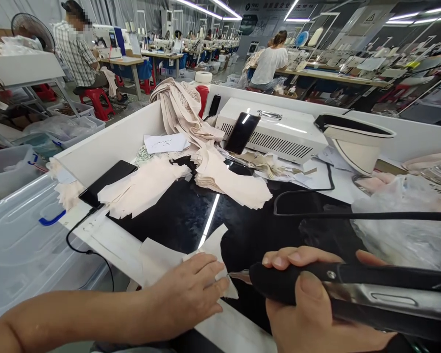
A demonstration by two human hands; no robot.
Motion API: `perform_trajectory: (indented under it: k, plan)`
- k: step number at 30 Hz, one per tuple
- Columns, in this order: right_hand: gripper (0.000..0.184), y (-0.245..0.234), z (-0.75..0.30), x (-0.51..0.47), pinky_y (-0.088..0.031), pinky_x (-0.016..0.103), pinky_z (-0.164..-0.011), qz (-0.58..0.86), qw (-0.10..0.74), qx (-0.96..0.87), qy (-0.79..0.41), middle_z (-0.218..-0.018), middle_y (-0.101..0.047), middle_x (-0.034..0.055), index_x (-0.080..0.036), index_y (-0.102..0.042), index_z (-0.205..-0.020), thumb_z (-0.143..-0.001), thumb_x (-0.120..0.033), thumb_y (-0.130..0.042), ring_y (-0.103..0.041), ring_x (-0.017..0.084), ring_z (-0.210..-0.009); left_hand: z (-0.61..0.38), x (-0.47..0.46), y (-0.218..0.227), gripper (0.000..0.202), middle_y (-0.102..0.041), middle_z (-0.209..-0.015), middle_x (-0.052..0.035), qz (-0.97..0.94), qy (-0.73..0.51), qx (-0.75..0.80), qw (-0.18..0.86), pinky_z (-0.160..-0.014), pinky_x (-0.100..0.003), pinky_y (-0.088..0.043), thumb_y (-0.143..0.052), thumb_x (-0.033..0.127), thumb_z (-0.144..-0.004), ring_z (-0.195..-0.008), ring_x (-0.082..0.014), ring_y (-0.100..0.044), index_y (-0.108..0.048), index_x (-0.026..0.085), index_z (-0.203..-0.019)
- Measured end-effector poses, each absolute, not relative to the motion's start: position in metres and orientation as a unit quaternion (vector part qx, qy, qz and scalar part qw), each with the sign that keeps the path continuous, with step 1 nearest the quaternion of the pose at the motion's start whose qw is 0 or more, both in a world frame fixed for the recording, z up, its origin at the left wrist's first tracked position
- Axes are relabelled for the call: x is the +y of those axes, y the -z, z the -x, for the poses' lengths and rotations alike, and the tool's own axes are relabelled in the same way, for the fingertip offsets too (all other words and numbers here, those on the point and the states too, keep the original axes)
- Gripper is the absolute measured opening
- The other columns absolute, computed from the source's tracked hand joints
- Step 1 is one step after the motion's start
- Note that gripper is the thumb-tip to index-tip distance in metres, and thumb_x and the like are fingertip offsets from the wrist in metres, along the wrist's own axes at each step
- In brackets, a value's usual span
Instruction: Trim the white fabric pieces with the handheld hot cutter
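My left hand (191, 294) is at the near edge of the black work surface (169, 220), its fingers curled over a pale cloth piece (216, 240). Part of the cloth sticks up past the fingers, and the thumb is hidden. My right hand (305, 304) is wrapped around a thick black-and-silver handheld tool (382, 296). Its narrow metal tip (240, 277) points left and meets the cloth's edge by my left fingertips. Farther back lie two fanned stacks of cut cloth pieces, one on the left (143, 189) and one on the right (231, 179).
A black phone (240, 132) leans on a white vented metal box (272, 125). Another dark flat device (108, 184) with a cable lies left. A black cord (389, 215) crosses above the right side, near clear plastic bags (407, 225). Co-workers sit at sewing machines beyond.
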State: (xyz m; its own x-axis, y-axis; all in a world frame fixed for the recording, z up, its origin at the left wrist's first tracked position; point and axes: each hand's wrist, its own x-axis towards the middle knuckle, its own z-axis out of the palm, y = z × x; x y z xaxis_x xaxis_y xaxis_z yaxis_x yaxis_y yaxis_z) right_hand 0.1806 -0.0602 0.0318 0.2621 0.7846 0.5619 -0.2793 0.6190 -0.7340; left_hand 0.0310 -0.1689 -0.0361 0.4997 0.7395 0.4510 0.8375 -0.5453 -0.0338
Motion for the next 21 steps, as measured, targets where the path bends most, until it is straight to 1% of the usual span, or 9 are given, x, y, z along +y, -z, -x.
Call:
perform_trajectory:
  k: [2,4,6,10,16,21]
  plan:
    - [0.052,-0.031,-0.18,-0.059,-0.062,0.035,-0.052,0.259,0.753,-0.493,-0.35,-0.08,-0.079,-0.0098,-0.032,-0.075,-0.126,-0.085,-0.028,-0.105,-0.069,0.02,-0.055,-0.028,-0.163,0.035,0.035,-0.086,-0.132,-0.0136,0.855,0.206,-0.462,0.109,-0.126,-0.04,-0.06,-0.079,0.043,-0.125,-0.129,-0.0272,-0.079,-0.081,0.01,-0.136]
    - [0.052,-0.031,-0.18,-0.059,-0.061,0.035,-0.052,0.264,0.753,-0.493,-0.347,-0.079,-0.078,-0.0099,-0.032,-0.074,-0.126,-0.085,-0.03,-0.106,-0.069,0.02,-0.054,-0.024,-0.159,0.037,0.04,-0.085,-0.13,-0.014,0.856,0.209,-0.461,0.1,-0.121,-0.041,-0.064,-0.084,0.047,-0.121,-0.125,-0.028,-0.08,-0.08,0.011,-0.136]
    - [0.053,-0.031,-0.18,-0.059,-0.061,0.036,-0.052,0.269,0.753,-0.491,-0.345,-0.078,-0.077,-0.0103,-0.032,-0.073,-0.125,-0.084,-0.032,-0.106,-0.068,0.02,-0.053,-0.021,-0.157,0.04,0.042,-0.084,-0.131,-0.0141,0.859,0.204,-0.462,0.089,-0.119,-0.042,-0.065,-0.089,0.049,-0.118,-0.126,-0.0287,-0.08,-0.079,0.013,-0.136]
    - [0.054,-0.031,-0.18,-0.059,-0.061,0.036,-0.052,0.279,0.753,-0.488,-0.342,-0.078,-0.077,-0.0108,-0.032,-0.072,-0.126,-0.083,-0.034,-0.105,-0.067,0.02,-0.053,-0.015,-0.157,0.04,0.041,-0.082,-0.14,-0.015,0.856,0.197,-0.475,0.058,-0.117,-0.044,-0.068,-0.094,0.048,-0.115,-0.13,-0.0305,-0.081,-0.078,0.018,-0.139]
    - [0.053,-0.039,-0.177,-0.056,-0.06,0.035,-0.048,0.267,0.754,-0.485,-0.353,-0.075,-0.077,-0.0109,-0.03,-0.071,-0.122,-0.081,-0.03,-0.105,-0.067,0.02,-0.051,-0.013,-0.158,0.04,0.051,-0.08,-0.146,-0.0168,0.854,0.202,-0.476,0.049,-0.121,-0.046,-0.067,-0.1,0.047,-0.109,-0.135,-0.0317,-0.079,-0.077,0.019,-0.146]
    - [0.053,-0.043,-0.17,-0.051,-0.062,0.035,-0.049,0.266,0.766,-0.471,-0.348,-0.074,-0.077,-0.0114,-0.03,-0.071,-0.121,-0.079,-0.03,-0.103,-0.067,0.02,-0.05,-0.012,-0.157,0.045,0.051,-0.079,-0.149,-0.0188,0.859,0.187,-0.474,0.044,-0.121,-0.046,-0.067,-0.097,0.05,-0.112,-0.136,-0.0314,-0.078,-0.078,0.018,-0.146]
